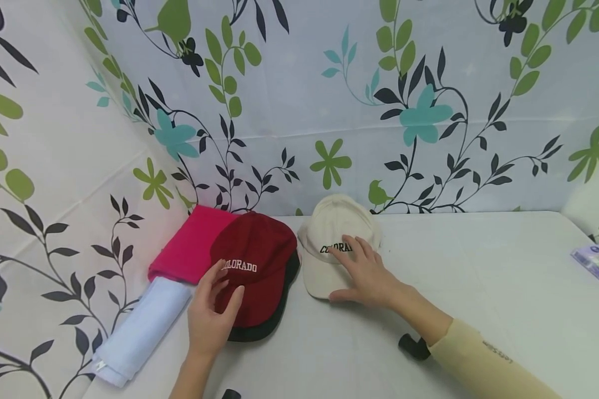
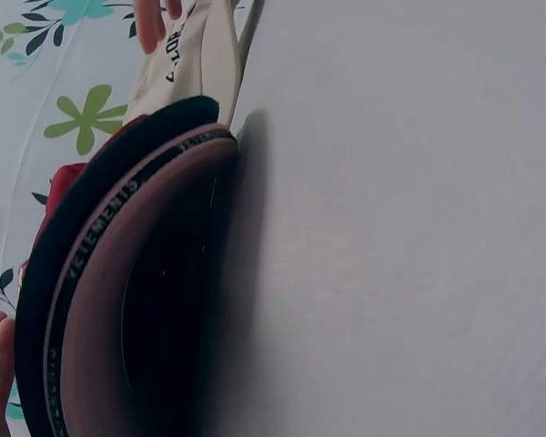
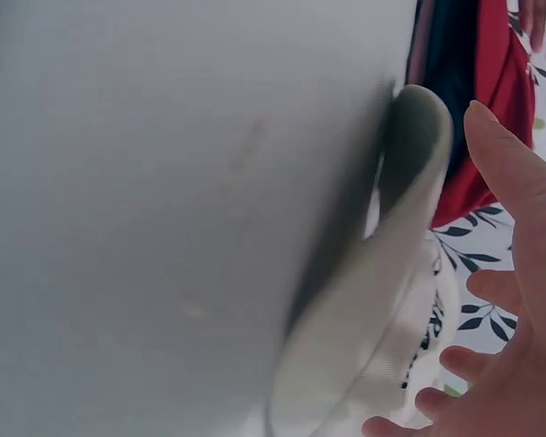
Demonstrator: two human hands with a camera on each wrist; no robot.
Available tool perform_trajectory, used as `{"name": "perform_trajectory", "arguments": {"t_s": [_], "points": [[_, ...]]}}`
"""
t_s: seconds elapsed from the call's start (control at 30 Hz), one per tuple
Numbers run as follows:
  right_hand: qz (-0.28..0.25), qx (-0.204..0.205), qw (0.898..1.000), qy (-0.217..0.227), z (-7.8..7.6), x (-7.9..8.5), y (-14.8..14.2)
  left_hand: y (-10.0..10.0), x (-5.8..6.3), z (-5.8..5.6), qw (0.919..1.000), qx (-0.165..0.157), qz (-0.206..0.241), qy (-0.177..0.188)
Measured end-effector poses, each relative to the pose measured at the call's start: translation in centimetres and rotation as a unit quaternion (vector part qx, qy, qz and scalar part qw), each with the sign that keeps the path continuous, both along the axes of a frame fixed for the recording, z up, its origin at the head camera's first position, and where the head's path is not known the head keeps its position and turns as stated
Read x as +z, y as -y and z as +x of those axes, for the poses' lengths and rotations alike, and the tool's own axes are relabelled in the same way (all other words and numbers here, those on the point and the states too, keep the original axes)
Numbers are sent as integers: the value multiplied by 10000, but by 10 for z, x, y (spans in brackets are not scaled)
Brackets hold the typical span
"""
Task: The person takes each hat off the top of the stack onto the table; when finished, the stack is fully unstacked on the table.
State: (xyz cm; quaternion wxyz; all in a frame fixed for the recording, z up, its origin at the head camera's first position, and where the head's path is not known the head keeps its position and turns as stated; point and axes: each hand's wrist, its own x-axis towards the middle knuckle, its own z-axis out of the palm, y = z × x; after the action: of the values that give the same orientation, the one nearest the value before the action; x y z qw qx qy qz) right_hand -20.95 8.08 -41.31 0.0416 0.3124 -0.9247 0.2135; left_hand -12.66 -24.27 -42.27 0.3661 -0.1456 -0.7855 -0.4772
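A red cap (image 1: 252, 244) with white COLORADO lettering is stacked on a dark green cap (image 1: 264, 331); beneath these the left wrist view shows a pinkish brim (image 2: 100, 337) edged with a lettered black band. To their right lies a cream cap (image 1: 324, 277), also lettered COLORADO. My left hand (image 1: 209, 316) is over the left side of the red cap, thumb and fingers apart, gripping nothing. Over the cream cap's front and brim, my right hand (image 1: 369, 274) has its fingers spread. In the right wrist view its thumb (image 3: 505, 159) stands off the brim.
Left of the caps are a folded bright pink cloth (image 1: 187, 249) and a rolled light blue cloth (image 1: 142, 330). A small purple and white pack (image 1: 596, 263) lies at the far right of the white table (image 1: 479, 266). Leaf-patterned fabric (image 1: 289, 111) hangs behind.
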Motion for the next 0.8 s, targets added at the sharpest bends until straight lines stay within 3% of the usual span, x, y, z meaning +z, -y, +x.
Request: {"name": "perform_trajectory", "arguments": {"t_s": [0.2, 0.43, 0.8], "points": [[-275, 31, 9992, -278, -3, 9, 4, 5, 1, 1, 9995, 199, 101, 201], [-800, 99, 9964, -253, -7, 20, 18, 9, 0, 3, 9990, 324, -53, 310], [-1479, 148, 9888, 93, -12, 24, 51, 20, -3, 5, 9910, 643, 21, 1171]]}}
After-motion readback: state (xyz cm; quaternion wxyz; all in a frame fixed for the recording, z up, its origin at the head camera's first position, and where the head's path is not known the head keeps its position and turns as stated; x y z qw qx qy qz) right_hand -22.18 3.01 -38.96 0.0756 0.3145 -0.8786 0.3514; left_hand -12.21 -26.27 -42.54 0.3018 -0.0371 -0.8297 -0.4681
